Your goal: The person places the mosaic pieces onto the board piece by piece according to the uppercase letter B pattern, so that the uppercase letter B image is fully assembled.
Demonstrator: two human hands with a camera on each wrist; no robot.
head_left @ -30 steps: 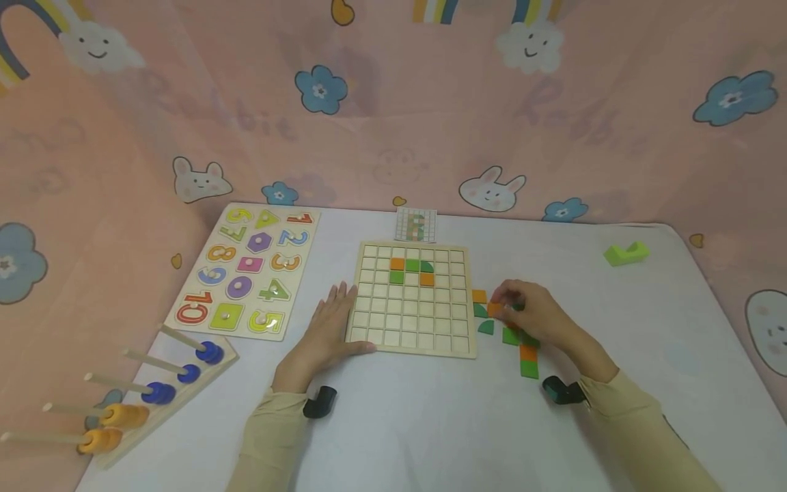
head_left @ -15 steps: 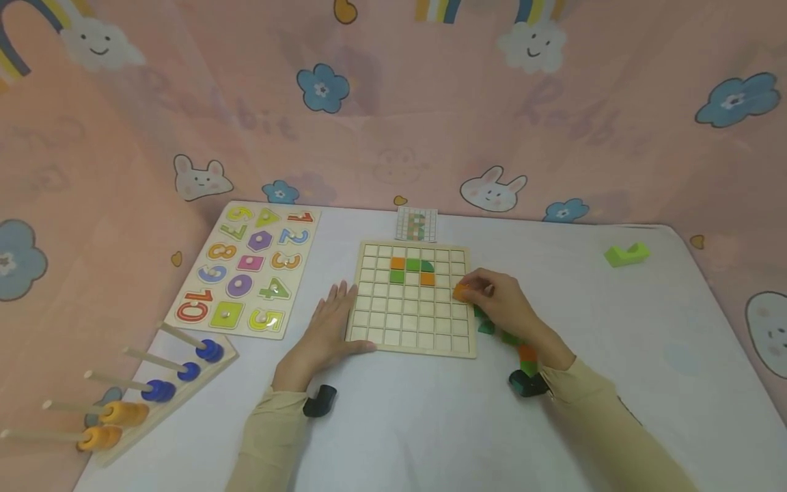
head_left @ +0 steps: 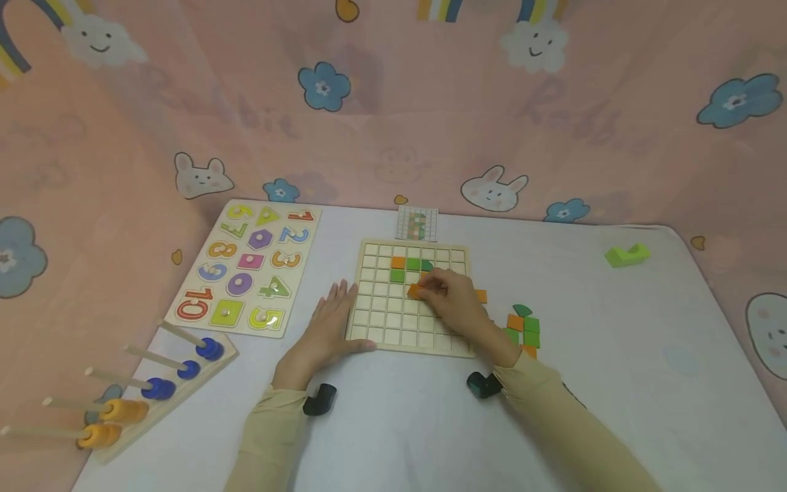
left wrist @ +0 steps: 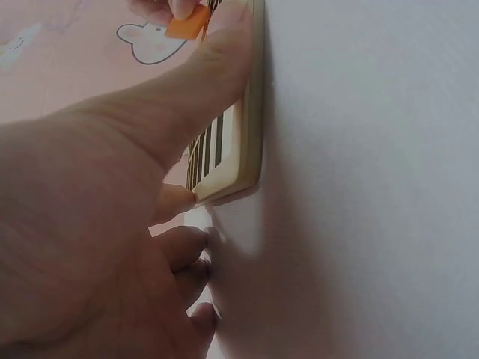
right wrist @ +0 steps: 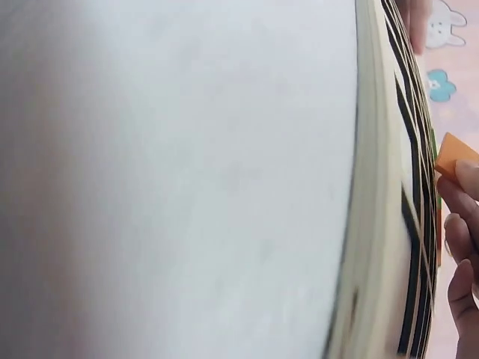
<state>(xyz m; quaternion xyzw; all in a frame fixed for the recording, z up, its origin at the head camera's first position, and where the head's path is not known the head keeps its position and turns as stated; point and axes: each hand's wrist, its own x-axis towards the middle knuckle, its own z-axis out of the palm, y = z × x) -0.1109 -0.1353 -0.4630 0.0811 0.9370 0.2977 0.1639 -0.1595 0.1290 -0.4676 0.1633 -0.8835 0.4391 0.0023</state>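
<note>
A wooden grid board (head_left: 393, 321) lies on the white table. In its upper rows sit an orange square tile (head_left: 398, 262), green squares (head_left: 413, 264) and a dark green quarter-circle tile (head_left: 427, 265); another orange tile there is partly covered by my right hand. My left hand (head_left: 326, 324) rests along the board's left side, fingers extended and thumb (left wrist: 217, 56) on the near edge. Over the middle of the grid, my right hand (head_left: 458, 304) pinches an orange square tile (head_left: 414, 292) between thumb and fingers. The right wrist view shows that tile (right wrist: 453, 152) tilted.
Right of the board lie several loose tiles (head_left: 531, 325), partly behind my right arm. A pattern card (head_left: 418, 224) is behind the board. To the left are a number puzzle (head_left: 250, 262) and a peg stacker (head_left: 178, 396). A light green block (head_left: 627, 255) sits far right.
My right hand picked up an orange square from the loose tiles and carried it left over the grid. The left hand stays at the board's edge.
</note>
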